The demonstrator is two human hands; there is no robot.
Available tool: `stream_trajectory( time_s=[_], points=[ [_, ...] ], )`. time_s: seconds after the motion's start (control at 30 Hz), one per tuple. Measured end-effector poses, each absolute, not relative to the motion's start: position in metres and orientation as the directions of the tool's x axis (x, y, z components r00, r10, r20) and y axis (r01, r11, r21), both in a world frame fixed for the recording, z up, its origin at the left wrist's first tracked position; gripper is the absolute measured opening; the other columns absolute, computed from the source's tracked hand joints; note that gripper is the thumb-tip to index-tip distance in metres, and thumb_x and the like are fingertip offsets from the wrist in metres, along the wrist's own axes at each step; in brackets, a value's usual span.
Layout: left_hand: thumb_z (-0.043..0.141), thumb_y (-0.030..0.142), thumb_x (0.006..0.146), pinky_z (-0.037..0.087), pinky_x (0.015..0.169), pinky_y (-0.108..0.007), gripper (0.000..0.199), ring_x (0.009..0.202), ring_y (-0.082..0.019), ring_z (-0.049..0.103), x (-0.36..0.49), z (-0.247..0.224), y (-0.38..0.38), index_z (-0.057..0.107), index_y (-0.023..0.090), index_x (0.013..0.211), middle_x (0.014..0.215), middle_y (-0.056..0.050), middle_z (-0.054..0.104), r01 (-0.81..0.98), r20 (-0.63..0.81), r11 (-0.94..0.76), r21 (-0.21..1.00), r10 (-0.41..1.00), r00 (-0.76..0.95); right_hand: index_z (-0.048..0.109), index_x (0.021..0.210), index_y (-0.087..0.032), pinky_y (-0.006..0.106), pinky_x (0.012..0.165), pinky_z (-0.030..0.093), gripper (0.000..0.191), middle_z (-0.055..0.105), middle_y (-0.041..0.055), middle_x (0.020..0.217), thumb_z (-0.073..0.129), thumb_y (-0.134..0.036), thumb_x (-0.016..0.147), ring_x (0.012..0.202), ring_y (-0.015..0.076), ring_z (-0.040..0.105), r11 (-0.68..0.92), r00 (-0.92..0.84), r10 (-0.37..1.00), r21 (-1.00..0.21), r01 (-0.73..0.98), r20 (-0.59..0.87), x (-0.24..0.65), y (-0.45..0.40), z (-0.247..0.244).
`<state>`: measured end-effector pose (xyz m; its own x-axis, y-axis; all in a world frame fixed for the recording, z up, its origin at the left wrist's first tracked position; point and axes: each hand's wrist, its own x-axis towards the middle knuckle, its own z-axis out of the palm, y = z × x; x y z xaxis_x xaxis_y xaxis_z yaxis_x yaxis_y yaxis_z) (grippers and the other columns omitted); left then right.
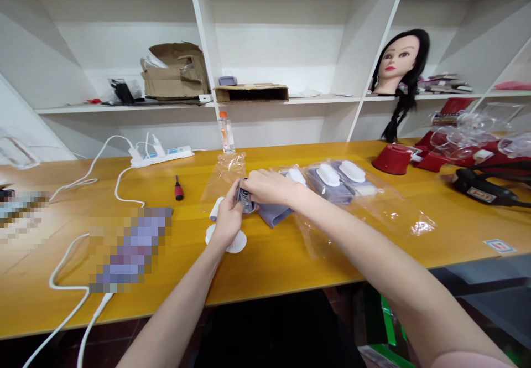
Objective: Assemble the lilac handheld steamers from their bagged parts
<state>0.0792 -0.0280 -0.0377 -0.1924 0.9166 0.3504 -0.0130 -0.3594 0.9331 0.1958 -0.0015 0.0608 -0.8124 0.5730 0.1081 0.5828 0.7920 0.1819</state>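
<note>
Nearest the camera, the person's left hand (pixel 227 219) and right hand (pixel 270 186) met above a yellow wooden counter (pixel 282 265), both grips clenched on a small ribbed grey-and-silver cylindrical piece (pixel 245 200): the left held it from below and the right closed over it from above, apparently to steady it between them. Its long axis seemed to run from about 11 to 5 o'clock, though the fingers hid its ends. Just under the left hand lay a round white ribbed disc (pixel 236 242), and at its 10 o'clock stood a white rounded plastic part (pixel 215 208). A soft grey fabric strip (pixel 271 214) lay at the right hand's 5 o'clock. Farther off at 2 o'clock, a large clear plastic bag (pixel 352 196) held white oval parts and grey fabric, and a smaller clear bag (pixel 224 177) lay at 12 o'clock. To the left, a red-handled screwdriver (pixel 178 188) lay near a white power strip (pixel 161 156), with a pixelated patch hiding whatever lay nearer. At the far right sat a red cup-shaped piece (pixel 392 159), and on the white shelf (pixel 290 101) above, a long-haired mannequin head (pixel 398 63) faced the room.
</note>
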Motion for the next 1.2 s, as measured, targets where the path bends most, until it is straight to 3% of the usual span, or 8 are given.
stream_trajectory(
  time_s=[0.33,0.7,1.0,1.2],
  points=[
    [0.044,0.010,0.065,0.040,0.098,-0.037,0.060,0.113,-0.022,0.053,0.082,-0.035,-0.029,0.054,0.017,0.124,0.115,-0.006,0.063,0.072,0.357,-0.350,0.934,0.912,-0.203,0.064,0.092,-0.011,0.025,0.055,0.036,0.021,0.067,0.0135,0.086,0.048,-0.008,0.079,0.082,0.0226,0.064,0.802,-0.821,0.565,0.180,0.569,0.078,0.199,-0.001,0.060],
    [0.047,0.013,0.067,0.032,0.105,-0.037,0.053,0.122,-0.022,0.046,0.078,-0.040,-0.025,0.057,0.017,0.119,0.119,-0.006,0.061,0.097,0.383,-0.371,0.924,0.899,-0.213,0.064,0.094,-0.013,0.025,0.052,0.035,0.019,0.067,0.0125,0.087,0.051,-0.016,0.080,0.081,0.0225,0.063,0.791,-0.809,0.575,0.173,0.587,0.117,0.198,0.000,0.055],
    [0.045,0.012,0.067,0.038,0.100,-0.037,0.056,0.114,-0.021,0.052,0.076,-0.044,-0.023,0.055,0.018,0.122,0.115,-0.005,0.063,0.092,0.399,-0.388,0.917,0.895,-0.199,0.064,0.093,-0.013,0.026,0.053,0.036,0.018,0.067,0.0128,0.088,0.052,-0.019,0.082,0.082,0.0235,0.063,0.793,-0.818,0.563,0.201,0.576,0.123,0.197,0.001,0.056],
    [0.045,0.015,0.068,0.049,0.085,-0.034,0.058,0.098,-0.020,0.060,0.077,-0.037,-0.029,0.052,0.018,0.126,0.105,-0.004,0.067,0.108,0.391,-0.376,0.920,0.894,-0.216,0.063,0.094,-0.012,0.025,0.052,0.037,0.018,0.067,0.0127,0.087,0.051,-0.018,0.082,0.083,0.0239,0.064,0.788,-0.819,0.554,0.224,0.574,0.150,0.195,0.000,0.056]
  ],
)
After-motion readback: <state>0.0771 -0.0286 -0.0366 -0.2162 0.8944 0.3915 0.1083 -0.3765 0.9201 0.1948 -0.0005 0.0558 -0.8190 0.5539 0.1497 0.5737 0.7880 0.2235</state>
